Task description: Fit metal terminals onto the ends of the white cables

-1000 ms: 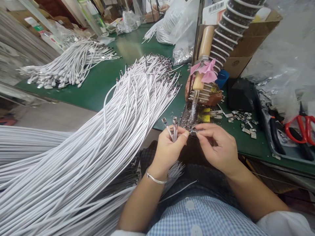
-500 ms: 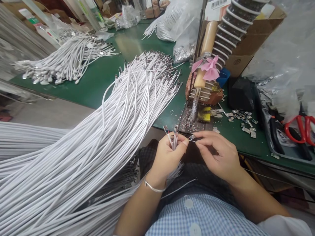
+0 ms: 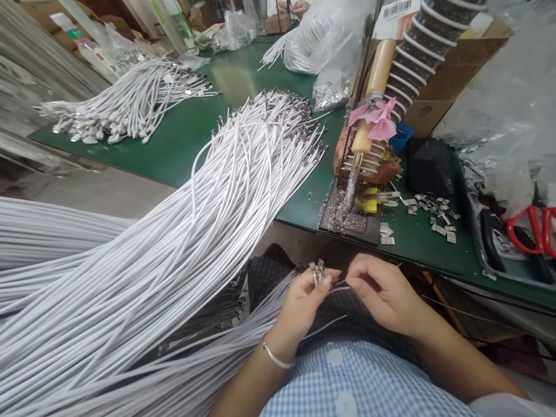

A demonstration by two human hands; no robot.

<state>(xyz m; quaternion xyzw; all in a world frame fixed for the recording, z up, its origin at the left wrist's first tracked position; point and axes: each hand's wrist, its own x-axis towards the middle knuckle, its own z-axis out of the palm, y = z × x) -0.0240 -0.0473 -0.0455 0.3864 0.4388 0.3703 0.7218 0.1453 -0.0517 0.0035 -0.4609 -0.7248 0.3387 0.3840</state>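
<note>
Low in front of my lap, my left hand is closed round several white cables, whose small metal connectors stick up above the thumb. My right hand is a short way to the right, thumb and fingertips pinched together. A thin white cable runs between the hands and ends at the right fingertips. A large bundle of white cables lies over the table edge to the left. Beyond my hands, a soldering iron with a wooden handle and pink cloth tie points down at a dark plate.
Loose metal connectors lie on the green table, right of the plate. A tray holds red-handled scissors and pliers. Another cable pile sits at the back left. A cardboard box stands behind the iron.
Both hands have come down and back from the table edge, toward my lap. The connector that was between my right fingers is no longer visible there. The view has shifted slightly.
</note>
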